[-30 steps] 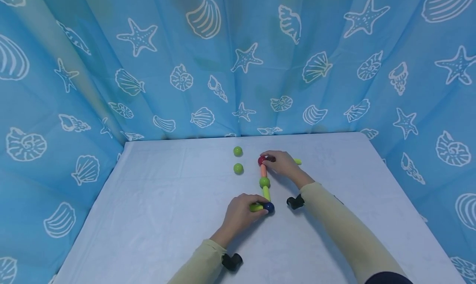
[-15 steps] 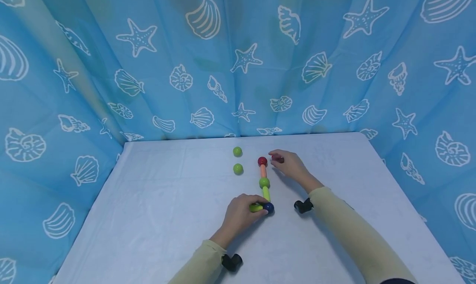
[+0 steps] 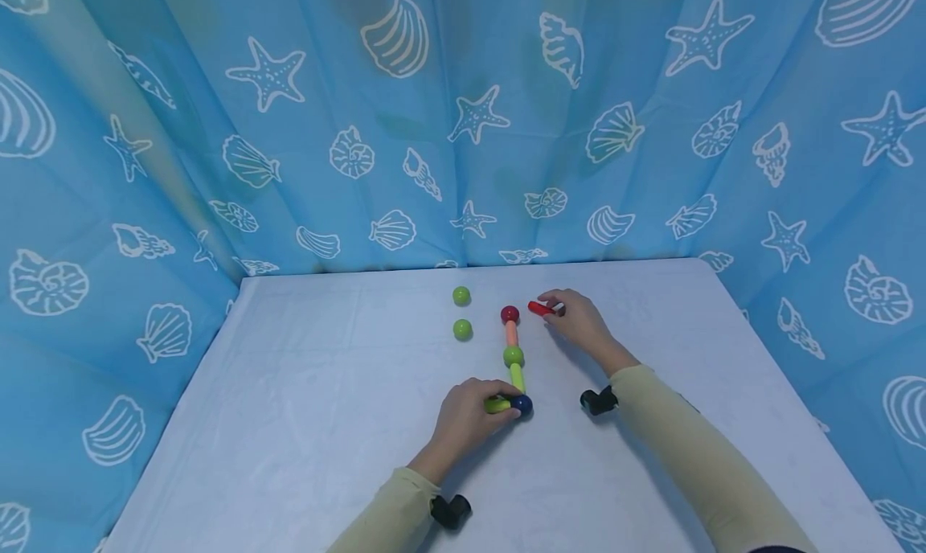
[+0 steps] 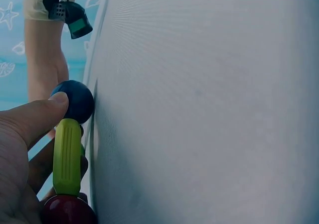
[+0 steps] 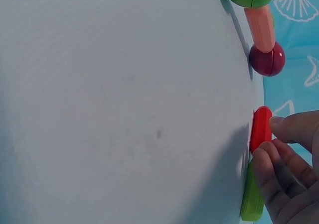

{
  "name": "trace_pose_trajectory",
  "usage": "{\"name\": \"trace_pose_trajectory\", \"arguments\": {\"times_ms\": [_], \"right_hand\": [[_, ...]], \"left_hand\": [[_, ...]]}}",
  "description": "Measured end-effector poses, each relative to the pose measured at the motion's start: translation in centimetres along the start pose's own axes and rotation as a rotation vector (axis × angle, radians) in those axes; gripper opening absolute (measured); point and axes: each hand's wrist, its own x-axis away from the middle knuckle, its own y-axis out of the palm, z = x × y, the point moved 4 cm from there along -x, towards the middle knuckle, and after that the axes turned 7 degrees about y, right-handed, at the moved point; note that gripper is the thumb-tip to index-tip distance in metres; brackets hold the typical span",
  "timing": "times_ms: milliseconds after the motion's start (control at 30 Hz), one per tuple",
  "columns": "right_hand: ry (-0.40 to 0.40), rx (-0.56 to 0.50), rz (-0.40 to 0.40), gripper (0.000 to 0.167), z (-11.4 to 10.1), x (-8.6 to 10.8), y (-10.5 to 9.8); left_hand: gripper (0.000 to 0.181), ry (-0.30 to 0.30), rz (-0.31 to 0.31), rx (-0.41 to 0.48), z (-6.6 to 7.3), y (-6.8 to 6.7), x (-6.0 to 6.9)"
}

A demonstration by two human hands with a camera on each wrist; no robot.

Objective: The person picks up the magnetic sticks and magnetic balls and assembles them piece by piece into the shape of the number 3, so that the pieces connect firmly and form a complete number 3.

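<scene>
My left hand (image 3: pixel 466 416) grips a blue ball (image 3: pixel 522 405), its thumb pressed on the ball in the left wrist view. From that ball a yellow-green magnetic stick (image 4: pixel 67 157) runs back to a dark red ball (image 4: pixel 69 211) near the palm. Another yellow-green stick (image 3: pixel 517 378) leads away to a green ball (image 3: pixel 513 356), then an orange stick (image 3: pixel 511 333) and a red ball (image 3: pixel 510 314). My right hand (image 3: pixel 579 320) pinches a red stick (image 3: pixel 540 308) to the right of that red ball, apart from it. Below the right fingers lies a green stick (image 5: pixel 252 194).
Two loose green balls, a far one (image 3: pixel 461 296) and a nearer one (image 3: pixel 462 329), lie left of the chain. The white-covered table (image 3: pixel 311 392) ends at a blue seashell-patterned curtain (image 3: pixel 391 135) behind and on both sides.
My right hand has drawn back to the right from the red ball, and the red stick now shows in its fingers. The left hand and the chain have stayed put.
</scene>
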Motion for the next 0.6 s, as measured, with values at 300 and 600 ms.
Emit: {"name": "trace_pose_trajectory", "arguments": {"times_ms": [300,600], "right_hand": [[0.039,0.082,0.006,0.038,-0.26,-0.23,0.49],[0.034,0.095,-0.005,0.033,-0.04,-0.35,0.63]], "left_hand": [[0.029,0.002,0.003,0.010,-0.04,0.02,0.06],[0.029,0.004,0.000,0.000,-0.09,0.12,0.02]]}}
